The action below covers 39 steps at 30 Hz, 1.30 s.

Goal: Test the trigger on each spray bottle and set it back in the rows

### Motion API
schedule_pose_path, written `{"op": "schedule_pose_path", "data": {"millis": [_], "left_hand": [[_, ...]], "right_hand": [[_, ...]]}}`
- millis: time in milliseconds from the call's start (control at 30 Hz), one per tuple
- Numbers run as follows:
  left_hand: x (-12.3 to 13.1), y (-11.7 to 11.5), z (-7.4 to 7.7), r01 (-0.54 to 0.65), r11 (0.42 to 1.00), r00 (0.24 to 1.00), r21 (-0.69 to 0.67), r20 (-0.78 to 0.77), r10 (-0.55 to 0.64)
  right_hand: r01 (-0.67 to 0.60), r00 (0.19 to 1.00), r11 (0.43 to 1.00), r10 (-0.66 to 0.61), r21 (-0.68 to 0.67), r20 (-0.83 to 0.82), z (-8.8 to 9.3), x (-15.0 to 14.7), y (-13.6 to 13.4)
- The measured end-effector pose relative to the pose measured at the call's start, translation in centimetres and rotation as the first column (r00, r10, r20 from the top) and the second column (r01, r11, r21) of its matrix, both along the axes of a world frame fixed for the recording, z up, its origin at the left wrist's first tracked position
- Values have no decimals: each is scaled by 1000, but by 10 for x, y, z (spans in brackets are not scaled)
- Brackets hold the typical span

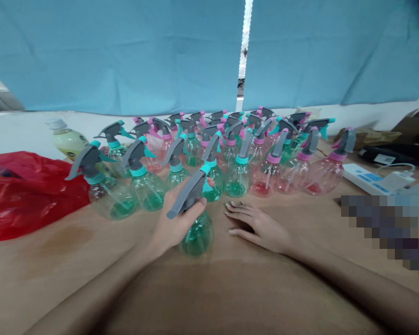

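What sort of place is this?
Probably a makeshift workspace, perhaps a small workshop or storeroom: many near-identical spray bottles crowd a brown tabletop, a power strip lies at the right, and a blue sheet hangs behind. The pictures don't settle which.

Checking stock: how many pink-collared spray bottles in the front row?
3, at the row's right end: left bottle, middle bottle, right bottle. More pink-collared bottles behind are partly hidden.
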<state>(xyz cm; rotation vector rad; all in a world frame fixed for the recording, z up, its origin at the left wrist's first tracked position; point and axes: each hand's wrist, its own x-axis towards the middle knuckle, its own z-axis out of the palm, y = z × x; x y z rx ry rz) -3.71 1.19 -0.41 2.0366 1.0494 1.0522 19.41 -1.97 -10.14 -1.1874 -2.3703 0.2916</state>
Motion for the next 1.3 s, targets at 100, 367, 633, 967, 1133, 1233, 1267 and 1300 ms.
{"op": "schedule_pose_path", "data": {"millis": [100, 367, 633, 967, 1133, 1233, 1267, 1300], "left_hand": [[0, -1, 1, -2, 1000, 1000, -10, -10, 2], [0, -2, 2, -9, 1000, 999, -6, -36, 9], [0, -1, 0, -21, 999, 1000, -33, -10, 21], [-1, -2, 0, -17, 999, 1000, -30, -6, 17], [0, -3, 2, -17, 1000, 999, -4, -31, 17], [-1, -2, 2, -6, 1000, 1000, -8, -27, 5], [-1, -2, 2, -4, 1000, 1000, -11, -22, 4], [-1, -2, 2, -2, 1000, 1000, -15, -18, 2]], "right_hand": [[0, 1000, 1000, 0, 0, 7, 1, 0, 0], [4, 1000, 1000, -4, -4, 12, 1, 0, -1], [1, 1000, 1000, -1, -7, 12, 1, 0, 0], [-5, 1000, 1000, 5, -4, -8, 1, 0, -1], [-8, 1000, 1000, 7, -16, -23, 2, 0, 0], [-12, 1000, 1000, 11, -10, -21, 2, 0, 0], [-12, 1000, 1000, 11, -10, -18, 2, 0, -1], [-11, 1000, 1000, 11, -11, -16, 2, 0, -1]]}}
